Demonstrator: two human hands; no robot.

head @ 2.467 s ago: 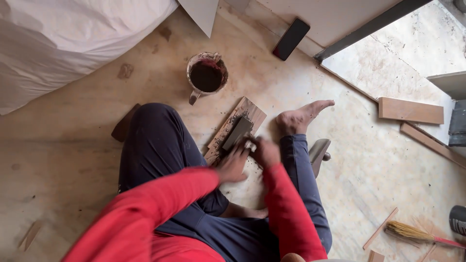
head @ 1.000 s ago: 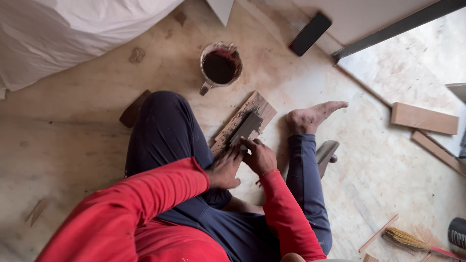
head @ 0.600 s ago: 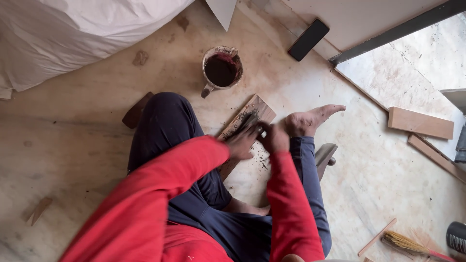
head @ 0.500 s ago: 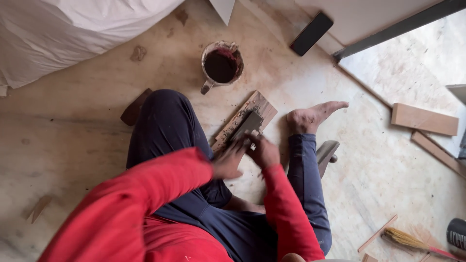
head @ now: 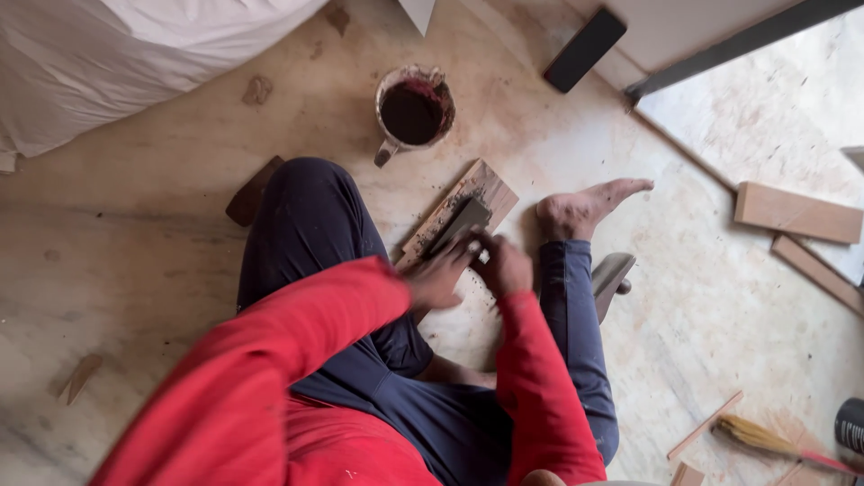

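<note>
Sitting beside a white cloth sheet (head: 135, 63), the left hand (head: 438, 277) and right hand (head: 502, 264) both grip a dark grey block (head: 459, 225) against a narrow wooden board (head: 457, 211) on the floor, near a stained mug of dark liquid (head: 414, 110) and a black rectangular slab (head: 585, 49).

Paint-stained mug (head: 414, 110) of dark liquid, black flat slab (head: 585, 49), white sheet (head: 135, 63), two wood offcuts (head: 796, 213), broom (head: 765, 438) on floor.

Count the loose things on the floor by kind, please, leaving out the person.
Wooden boards: 3
Paint mug: 1
Dark sanding block: 1
Black flat slab: 1
Broom: 1
Total: 7
</note>
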